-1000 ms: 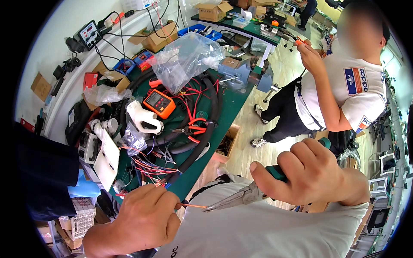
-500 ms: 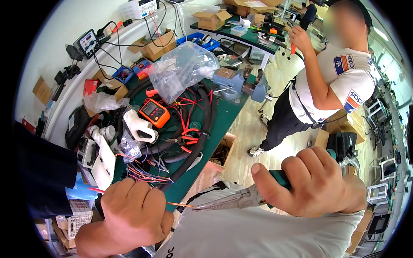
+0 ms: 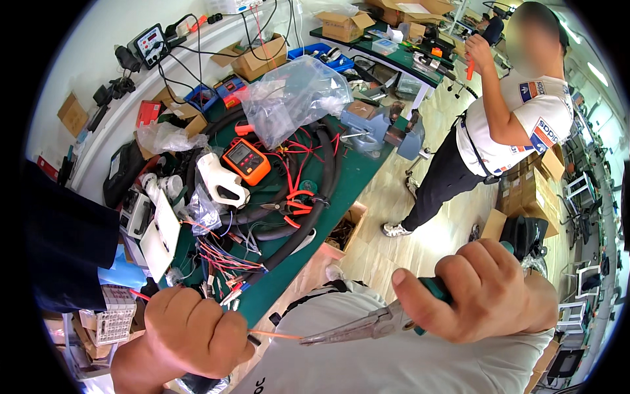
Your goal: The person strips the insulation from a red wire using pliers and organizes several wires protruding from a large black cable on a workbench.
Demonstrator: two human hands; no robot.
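My left hand is closed in a fist around a thin orange wire, whose end runs out to the right. A red length sticks out behind the fist. My right hand is wrapped around the green handles of long-nose pliers, with the thumb lying along the top. The jaws point left, and their tips meet the orange wire's end. Whether the jaws grip it or only touch it I cannot tell. Both hands are held in front of my light shirt.
On the green workbench lie coiled black hose, a bundle of thin wires, an orange meter, red-handled cutters and a plastic bag. A blue vise sits at its edge. Another person stands at the right.
My view has shifted a little, so the bench sits further right and lower. Slightly more orange wire shows between my left fist and the pliers' tips. Both hands keep their grip.
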